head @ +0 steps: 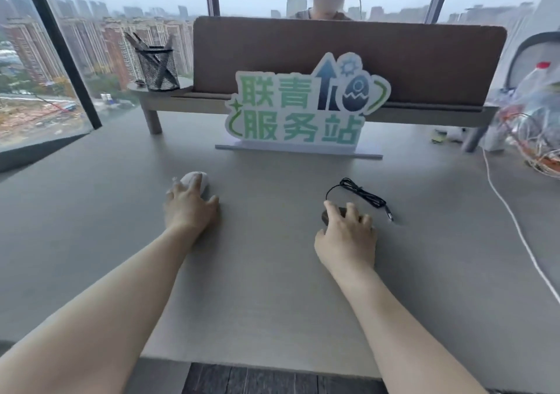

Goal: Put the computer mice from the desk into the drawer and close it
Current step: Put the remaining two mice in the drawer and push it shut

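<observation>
Both hands are down on the desk [91,211], and each one sits on a mouse. The left hand [189,207] is curled over the white mouse [203,181]. Its fingers wrap the top and sides, and only the far end of the mouse pokes out past the fingertips. The right hand [347,236] is curled over the black mouse [327,215]. Most of that mouse is hidden under the palm; a dark bit shows by the thumb side. Both hands look closed on their mice, but both mice seem to sit flat on the desk, not lifted yet.

The black mouse has a cord [362,195]. It lies in a loose bundle just past the right fingertips, and its plug rests off to the outer side of that hand.

This looks like the grabbing step, the very start of the job. Next, both hands need to lift the mice and carry them to the drawer. No drawer can be seen here, so it is probably below the near edge of the desk. The cord will trail behind the black mouse, so it needs to go in too and not get pinched when the drawer shuts.
</observation>
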Demonstrator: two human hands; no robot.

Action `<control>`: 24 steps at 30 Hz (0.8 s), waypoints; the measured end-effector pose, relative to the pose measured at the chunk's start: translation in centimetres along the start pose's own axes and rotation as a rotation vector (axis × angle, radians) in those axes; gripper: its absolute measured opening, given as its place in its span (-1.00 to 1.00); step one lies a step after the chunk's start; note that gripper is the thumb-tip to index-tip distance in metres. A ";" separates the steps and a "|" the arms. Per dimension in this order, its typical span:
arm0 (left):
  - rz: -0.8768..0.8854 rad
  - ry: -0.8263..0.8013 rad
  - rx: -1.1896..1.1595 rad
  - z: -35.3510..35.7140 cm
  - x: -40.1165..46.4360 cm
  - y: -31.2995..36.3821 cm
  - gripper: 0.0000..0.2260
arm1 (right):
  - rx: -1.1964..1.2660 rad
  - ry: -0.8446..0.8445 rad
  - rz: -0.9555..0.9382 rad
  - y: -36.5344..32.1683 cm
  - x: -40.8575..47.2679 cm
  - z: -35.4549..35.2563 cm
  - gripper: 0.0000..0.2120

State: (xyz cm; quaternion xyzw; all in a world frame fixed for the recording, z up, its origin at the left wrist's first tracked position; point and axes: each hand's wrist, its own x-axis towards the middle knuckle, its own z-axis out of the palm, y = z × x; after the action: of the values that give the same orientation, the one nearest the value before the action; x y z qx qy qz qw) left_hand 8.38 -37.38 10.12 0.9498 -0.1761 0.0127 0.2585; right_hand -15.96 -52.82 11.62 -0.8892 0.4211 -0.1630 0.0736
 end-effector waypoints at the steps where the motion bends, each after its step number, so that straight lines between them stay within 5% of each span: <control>1: 0.008 0.005 0.046 0.2 0.4 0.0 -0.45 | 0.024 0.028 -0.011 0.2 0.0 0.1 -0.51; 7: -0.003 0.124 0.091 -0.8 -0.4 0.0 -0.68 | 0.256 0.040 -0.171 -1.3 -1.0 0.5 -0.52; 14: -0.117 0.131 -0.062 -6.0 -6.1 -5.2 -0.38 | 0.590 0.160 -0.407 -9.8 -5.4 -3.9 -0.59; 24: -0.296 0.577 -0.251 -18.6 -22.2 -22.1 -0.52 | 1.054 -0.091 -0.693 -25.1 -18.4 -7.7 -0.61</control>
State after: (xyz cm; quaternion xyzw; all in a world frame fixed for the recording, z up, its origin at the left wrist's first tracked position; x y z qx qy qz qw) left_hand -3.63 -3.15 12.96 0.8831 0.0439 0.2214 0.4113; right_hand -11.40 -22.69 21.39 -0.8245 -0.0318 -0.3249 0.4623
